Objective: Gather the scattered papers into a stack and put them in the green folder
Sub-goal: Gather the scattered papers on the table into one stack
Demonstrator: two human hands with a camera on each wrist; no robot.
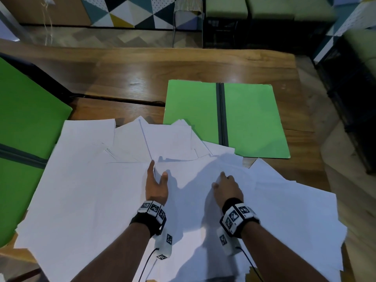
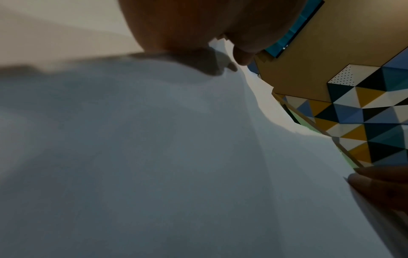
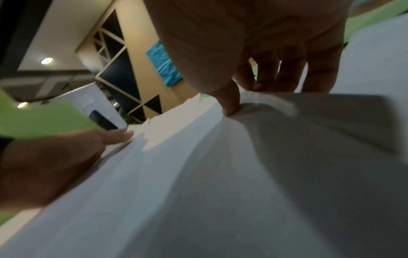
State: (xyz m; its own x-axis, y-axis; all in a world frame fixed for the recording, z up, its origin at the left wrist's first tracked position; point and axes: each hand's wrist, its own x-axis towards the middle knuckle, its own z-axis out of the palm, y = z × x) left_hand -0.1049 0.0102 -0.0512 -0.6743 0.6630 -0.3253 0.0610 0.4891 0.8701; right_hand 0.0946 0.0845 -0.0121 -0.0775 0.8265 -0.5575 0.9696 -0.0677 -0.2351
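Closest to the camera were two bare arms with black wrist bands point(image 1: 150, 215), reaching out over a big mess of white papers point(image 1: 85, 190). The papers lay spread all over the wooden table point(image 1: 132, 74), one on top of another, pointing every which way.

The left hand point(image 1: 155, 185) stood on its edge in the middle of the papers, fingers straight and thumb out, not holding anything. Just beside it, the right hand point(image 1: 227, 188) lay palm down. In the right wrist view its fingertips point(image 3: 229, 106) pushed into a sheet so that it bunched up. The two hands were near each other but not touching.

Farther back, the green folder point(image 1: 244, 119) lay open and flat, and a few paper corners covered its near left part. Another green thing point(image 1: 24, 110) sat at the left edge.

It looked like the job had only begun. No neat stack was made yet, and nothing was tucked inside the folder.
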